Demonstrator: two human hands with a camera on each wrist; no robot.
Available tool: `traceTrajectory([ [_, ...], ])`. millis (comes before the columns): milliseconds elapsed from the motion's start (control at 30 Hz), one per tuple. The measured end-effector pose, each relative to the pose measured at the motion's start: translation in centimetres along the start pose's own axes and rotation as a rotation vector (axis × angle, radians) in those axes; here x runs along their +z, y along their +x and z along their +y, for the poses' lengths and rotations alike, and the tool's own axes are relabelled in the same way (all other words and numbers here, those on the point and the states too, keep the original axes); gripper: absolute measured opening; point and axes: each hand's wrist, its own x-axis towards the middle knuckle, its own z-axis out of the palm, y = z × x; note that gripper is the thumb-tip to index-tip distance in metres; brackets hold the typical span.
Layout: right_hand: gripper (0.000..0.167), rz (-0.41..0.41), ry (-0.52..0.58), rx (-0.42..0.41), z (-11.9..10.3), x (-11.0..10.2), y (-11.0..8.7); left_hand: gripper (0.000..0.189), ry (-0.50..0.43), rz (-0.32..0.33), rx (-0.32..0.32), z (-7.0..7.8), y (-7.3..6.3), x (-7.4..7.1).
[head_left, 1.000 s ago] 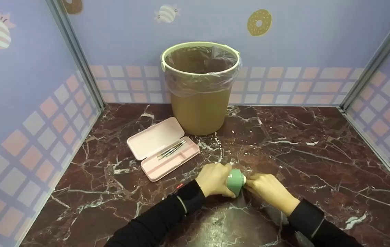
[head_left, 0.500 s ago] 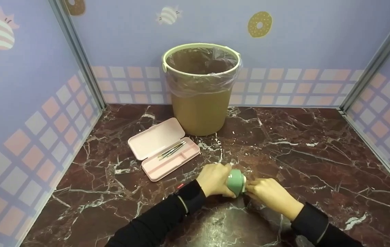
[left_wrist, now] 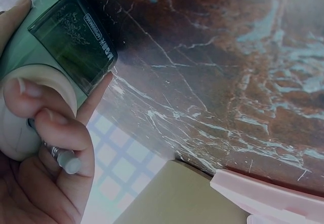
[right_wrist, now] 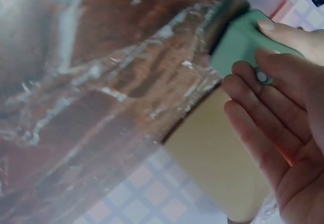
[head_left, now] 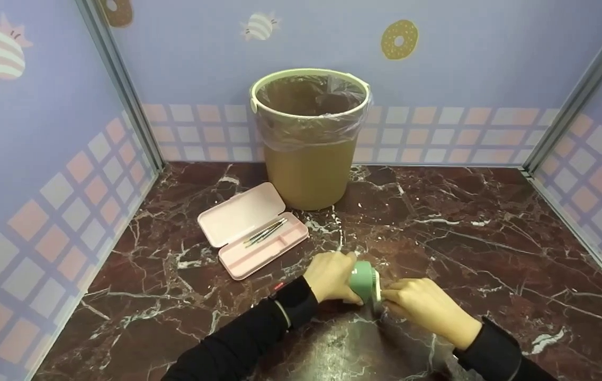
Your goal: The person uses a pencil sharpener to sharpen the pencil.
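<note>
A green pencil sharpener [head_left: 362, 280] lies on the marbled table in front of me, its dark clear drawer [left_wrist: 76, 39] holding some shavings. My left hand [head_left: 330, 276] grips it. In the left wrist view, that hand's curled fingers also surround a pencil [left_wrist: 67, 159], whose end sticks out from the sharpener's cream front. At the opposite end of the sharpener is a pale crank [head_left: 376, 287]. My right hand [head_left: 422, 304] pinches the crank's knob [right_wrist: 261, 76] between thumb and fingers. The pencil's tip is hidden inside.
An open pink pencil case [head_left: 241, 264] with several pencils [head_left: 267, 233] lies to the left. Behind it stands a tan bin [head_left: 308, 169] lined with a clear bag. Patterned walls enclose the table's back and sides. Small white specks dot the table near the bin.
My right hand has moved slightly right and toward me, and the crank has turned into fuller view. My left hand and the sharpener have stayed in place.
</note>
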Motion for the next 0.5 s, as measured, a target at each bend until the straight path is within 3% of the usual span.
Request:
traceTrajectory([
  [500,0.011,-0.014,0.055,0.022,0.2,-1.2,0.2,0.068,-0.025,-0.033,-0.019,0.1,0.2,-0.2],
])
